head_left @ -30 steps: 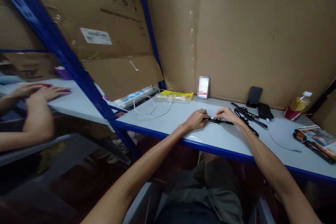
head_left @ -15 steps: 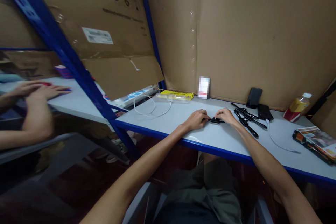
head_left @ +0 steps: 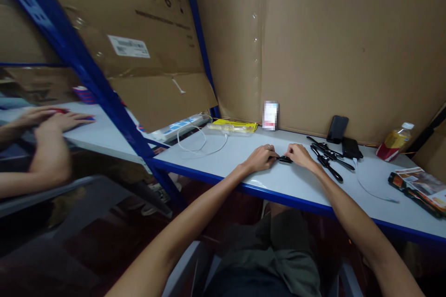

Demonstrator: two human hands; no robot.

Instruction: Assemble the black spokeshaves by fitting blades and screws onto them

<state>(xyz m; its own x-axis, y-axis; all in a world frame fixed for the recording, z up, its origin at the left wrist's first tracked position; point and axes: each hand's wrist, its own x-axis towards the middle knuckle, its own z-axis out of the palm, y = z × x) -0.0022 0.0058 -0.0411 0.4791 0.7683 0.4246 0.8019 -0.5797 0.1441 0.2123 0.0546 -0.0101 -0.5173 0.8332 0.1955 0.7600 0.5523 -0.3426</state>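
While left hand [head_left: 262, 158] and right hand [head_left: 299, 154] clamp fingers on a tool [head_left: 285, 159], it looks stiff (maybe slick); best held by its ends.

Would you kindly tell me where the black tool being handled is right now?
The black tool is between the left hand and right hand in the head view, left of two other black tools.

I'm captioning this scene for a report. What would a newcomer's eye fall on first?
Probably the tall cardboard panel standing along the back of the table. Next, perhaps, the left hand and right hand, close together at a small black tool on the tabletop. Then the white-capped bottle toward the back right.
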